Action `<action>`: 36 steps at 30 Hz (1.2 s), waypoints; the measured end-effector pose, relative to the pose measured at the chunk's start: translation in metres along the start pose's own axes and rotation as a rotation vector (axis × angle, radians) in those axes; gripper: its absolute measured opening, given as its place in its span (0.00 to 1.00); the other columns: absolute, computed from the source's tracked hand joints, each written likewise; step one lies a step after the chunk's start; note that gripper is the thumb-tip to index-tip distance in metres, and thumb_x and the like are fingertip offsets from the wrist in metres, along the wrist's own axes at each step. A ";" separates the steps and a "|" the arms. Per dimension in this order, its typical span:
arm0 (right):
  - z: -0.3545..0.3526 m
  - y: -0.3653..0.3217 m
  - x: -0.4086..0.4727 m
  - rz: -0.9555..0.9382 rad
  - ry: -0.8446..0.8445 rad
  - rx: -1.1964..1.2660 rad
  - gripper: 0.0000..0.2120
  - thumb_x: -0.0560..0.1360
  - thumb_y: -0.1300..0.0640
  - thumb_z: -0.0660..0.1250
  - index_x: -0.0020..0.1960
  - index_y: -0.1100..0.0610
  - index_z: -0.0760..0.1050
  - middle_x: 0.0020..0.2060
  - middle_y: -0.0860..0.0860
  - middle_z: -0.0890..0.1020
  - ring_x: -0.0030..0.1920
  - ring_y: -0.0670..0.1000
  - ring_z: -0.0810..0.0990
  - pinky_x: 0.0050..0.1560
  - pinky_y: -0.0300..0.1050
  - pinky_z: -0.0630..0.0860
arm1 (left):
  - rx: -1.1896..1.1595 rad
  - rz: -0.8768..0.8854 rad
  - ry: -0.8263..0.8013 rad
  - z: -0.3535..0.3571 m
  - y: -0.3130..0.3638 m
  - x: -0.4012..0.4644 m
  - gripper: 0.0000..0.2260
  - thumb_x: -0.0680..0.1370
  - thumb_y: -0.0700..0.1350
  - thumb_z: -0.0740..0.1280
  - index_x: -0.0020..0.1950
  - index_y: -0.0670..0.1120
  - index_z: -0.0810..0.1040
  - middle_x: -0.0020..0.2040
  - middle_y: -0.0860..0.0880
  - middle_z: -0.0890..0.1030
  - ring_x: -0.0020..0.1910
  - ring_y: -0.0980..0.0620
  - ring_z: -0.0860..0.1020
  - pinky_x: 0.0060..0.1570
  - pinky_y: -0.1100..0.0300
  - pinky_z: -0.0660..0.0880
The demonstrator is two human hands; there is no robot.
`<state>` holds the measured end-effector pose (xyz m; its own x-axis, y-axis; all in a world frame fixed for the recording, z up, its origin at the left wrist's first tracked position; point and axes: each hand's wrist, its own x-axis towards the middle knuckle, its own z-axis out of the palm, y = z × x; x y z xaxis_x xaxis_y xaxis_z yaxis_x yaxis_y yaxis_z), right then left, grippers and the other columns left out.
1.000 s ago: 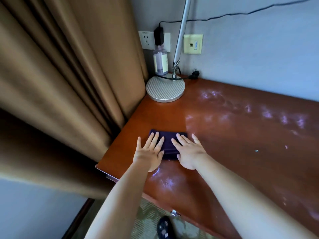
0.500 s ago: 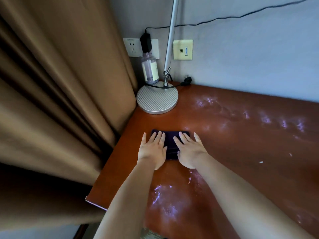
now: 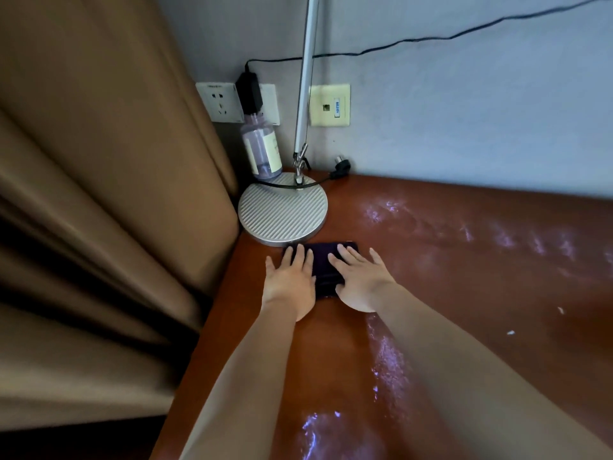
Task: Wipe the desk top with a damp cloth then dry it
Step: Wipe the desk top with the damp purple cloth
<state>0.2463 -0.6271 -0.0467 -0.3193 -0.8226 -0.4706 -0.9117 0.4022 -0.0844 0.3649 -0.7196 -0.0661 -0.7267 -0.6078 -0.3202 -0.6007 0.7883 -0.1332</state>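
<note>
Dark purple cloth (image 3: 323, 263), folded into a flat pad, lies under both hands near the far left corner of the desk top (image 3: 464, 293). The left hand (image 3: 292, 280) presses flat on the cloth's left part, fingers straight and close together with the thumb out to the left on the bare wood. The right hand (image 3: 360, 280) presses flat on the cloth's right part, fingers straight and slightly spread, the outer ones reaching past the cloth's right edge onto the wood. A strip of cloth shows between the two hands, and its far edge lies just beside, perhaps touching, the round ribbed lamp base (image 3: 282, 210). Both bare forearms run back toward the near edge of the view.

Reddish-brown and glossy, the desk top carries pale wet streaks to the right of the lamp and along the near side by the right forearm, plus two small white specks (image 3: 510, 333) at the right. A silver lamp pole (image 3: 306, 78) rises from the base. Behind the base, against the wall, stands a clear plastic bottle (image 3: 260, 147) with a pale label. Above it a black adapter (image 3: 249, 92) sits in a white wall socket (image 3: 220, 102), its black cable (image 3: 431, 38) running right along the grey wall. A cream data outlet plate (image 3: 329, 105) is fixed right of the pole, and an unplugged black plug (image 3: 340, 167) lies at the desk's far edge. Tan curtain (image 3: 99, 194) hangs in folds along the left side.
</note>
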 end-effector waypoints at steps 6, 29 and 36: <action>0.025 -0.007 -0.042 0.013 0.013 -0.006 0.29 0.82 0.48 0.50 0.79 0.49 0.41 0.78 0.51 0.40 0.77 0.49 0.41 0.75 0.55 0.36 | -0.108 0.019 -0.044 0.008 0.010 -0.034 0.24 0.84 0.50 0.47 0.80 0.49 0.43 0.80 0.50 0.44 0.78 0.50 0.42 0.75 0.41 0.51; 0.050 0.014 -0.059 0.064 0.095 -0.178 0.28 0.82 0.44 0.41 0.78 0.51 0.36 0.77 0.53 0.39 0.77 0.50 0.40 0.75 0.57 0.35 | -0.148 0.080 -0.047 0.021 0.038 -0.041 0.25 0.84 0.55 0.42 0.79 0.51 0.37 0.79 0.52 0.36 0.77 0.52 0.35 0.75 0.41 0.44; 0.034 0.029 -0.011 0.101 0.145 -0.110 0.27 0.82 0.44 0.39 0.77 0.49 0.34 0.77 0.51 0.36 0.76 0.49 0.36 0.75 0.56 0.34 | -0.132 0.073 0.067 0.018 0.031 0.011 0.25 0.84 0.55 0.41 0.78 0.50 0.36 0.79 0.50 0.37 0.77 0.50 0.36 0.75 0.47 0.38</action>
<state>0.2324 -0.5921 -0.0741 -0.4370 -0.8327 -0.3402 -0.8934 0.4457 0.0565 0.3443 -0.6996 -0.0905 -0.7882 -0.5575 -0.2607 -0.5804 0.8142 0.0137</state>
